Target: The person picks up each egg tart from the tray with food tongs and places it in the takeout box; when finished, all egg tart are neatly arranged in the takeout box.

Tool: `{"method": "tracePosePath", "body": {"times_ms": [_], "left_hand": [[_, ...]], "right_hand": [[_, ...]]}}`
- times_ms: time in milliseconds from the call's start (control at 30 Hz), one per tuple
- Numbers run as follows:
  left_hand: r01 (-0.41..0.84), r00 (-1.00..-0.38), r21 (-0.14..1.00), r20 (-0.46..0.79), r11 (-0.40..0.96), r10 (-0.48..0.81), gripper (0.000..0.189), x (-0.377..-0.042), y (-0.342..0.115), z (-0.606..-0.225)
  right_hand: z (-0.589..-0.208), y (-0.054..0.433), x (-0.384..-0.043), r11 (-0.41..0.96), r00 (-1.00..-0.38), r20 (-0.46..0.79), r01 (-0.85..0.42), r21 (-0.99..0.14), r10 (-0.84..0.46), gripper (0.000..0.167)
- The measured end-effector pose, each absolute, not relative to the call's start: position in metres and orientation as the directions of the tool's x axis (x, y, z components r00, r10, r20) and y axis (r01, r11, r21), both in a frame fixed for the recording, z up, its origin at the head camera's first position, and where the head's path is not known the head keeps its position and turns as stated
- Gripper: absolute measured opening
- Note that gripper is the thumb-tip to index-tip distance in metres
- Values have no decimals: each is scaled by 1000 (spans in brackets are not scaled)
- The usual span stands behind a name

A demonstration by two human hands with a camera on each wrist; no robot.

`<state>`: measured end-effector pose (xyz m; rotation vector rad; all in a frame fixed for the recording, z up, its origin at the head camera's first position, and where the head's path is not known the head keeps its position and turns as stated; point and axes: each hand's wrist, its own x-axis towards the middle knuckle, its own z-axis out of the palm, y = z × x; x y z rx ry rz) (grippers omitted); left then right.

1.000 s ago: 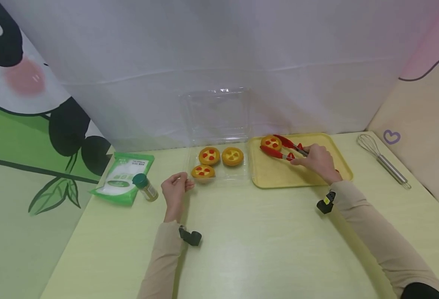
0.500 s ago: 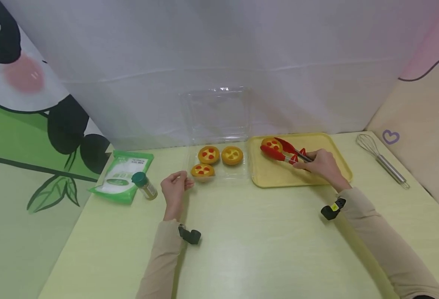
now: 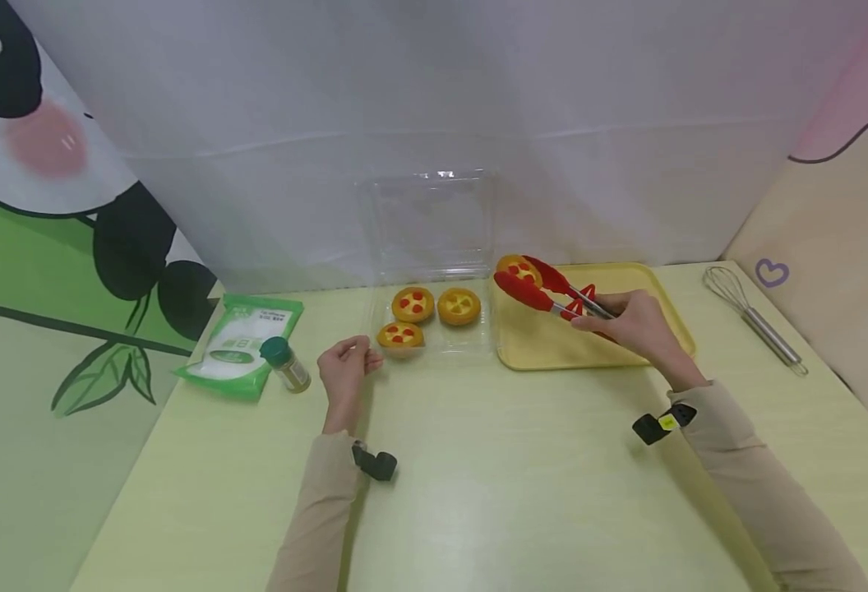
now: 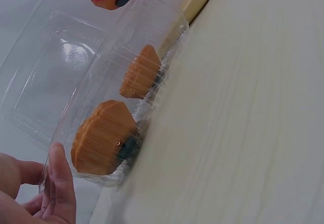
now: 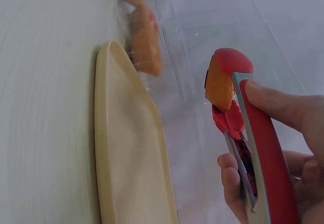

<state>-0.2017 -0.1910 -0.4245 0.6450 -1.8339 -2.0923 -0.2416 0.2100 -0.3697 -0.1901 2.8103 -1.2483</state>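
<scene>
My right hand [image 3: 637, 325] grips red-tipped metal tongs [image 5: 268, 158], thumb on one red arm and fingers along the other. Between the tong heads is a small toy pizza [image 5: 218, 87], raised above the left back corner of the yellow tray [image 3: 574, 349]. My left hand [image 3: 345, 374] pinches the near left rim of a clear plastic clamshell box [image 4: 76, 102], whose lid stands up against the back curtain. Inside the box sit two pizzas with red dots, a back one [image 3: 413, 305] and a front one [image 3: 400, 335], plus a yellow-topped one [image 3: 459, 307] on the right.
Left of the box are a green-and-white bag [image 3: 245, 341] and a green-capped shaker jar [image 3: 284, 364]. A wire whisk [image 3: 755, 316] lies on the table at the far right. A white curtain [image 3: 293, 205] hangs along the back edge.
The tongs with the pizza have lifted from the tray and moved left toward the box. The left hand stays at the box rim.
</scene>
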Motion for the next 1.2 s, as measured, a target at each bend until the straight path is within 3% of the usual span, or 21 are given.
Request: {"method": "tracePosePath", "body": {"times_ms": [433, 900, 1200], "left_hand": [[-93, -855, 988, -145, -127, -497, 25, -200, -190, -422], [-84, -859, 988, -137, -128, -493, 28, -200, -191, -423], [-84, -863, 988, -139, -132, -486, 27, -201, -191, -424]], "right_hand": [[-367, 164, -235, 647, -942, -64, -176, -742, -330, 59], [-357, 128, -251, 692, -888, -128, -246, -679, -442, 36], [-349, 113, -257, 720, -882, -165, -240, -651, -442, 26]]}}
